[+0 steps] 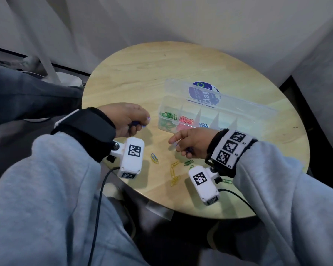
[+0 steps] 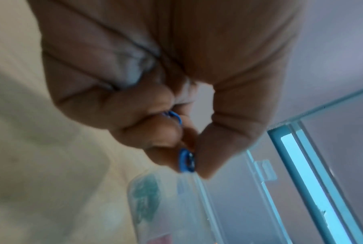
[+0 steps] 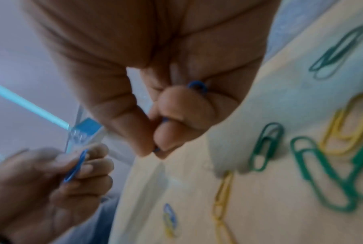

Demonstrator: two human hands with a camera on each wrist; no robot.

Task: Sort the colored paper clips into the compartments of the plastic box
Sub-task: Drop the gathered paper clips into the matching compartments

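Left hand [image 1: 126, 120], left of centre in the head view: fingers curled, pinching a blue paper clip [image 2: 186, 162] between thumb and fingertips, above the counter [image 1: 135, 73] and just left of the plastic box [image 1: 217, 120]. Right hand [image 1: 190, 144], centre of the head view: also curled, gripping another blue clip [image 3: 197, 87] in the folded fingers, close in front of the box.

Inside the box: green clips [image 1: 168, 120] in the leftmost compartments, red clips [image 1: 186, 121] in the next, a few blue clips [image 1: 203, 125] in the third. Lid open, standing behind.

Loose on the counter, lower centre of the head view: yellow clips [image 1: 175, 172], some green ones [image 1: 188, 162], and one blue-and-yellow pair [image 1: 154, 158].

For the step in hand, probably the drop of both blue clips: better to carry each hand fully over the third compartment, low above its dividers, then to release only there. Important not to let a clip fall on the red side. Good also to check for two clips hooked together.
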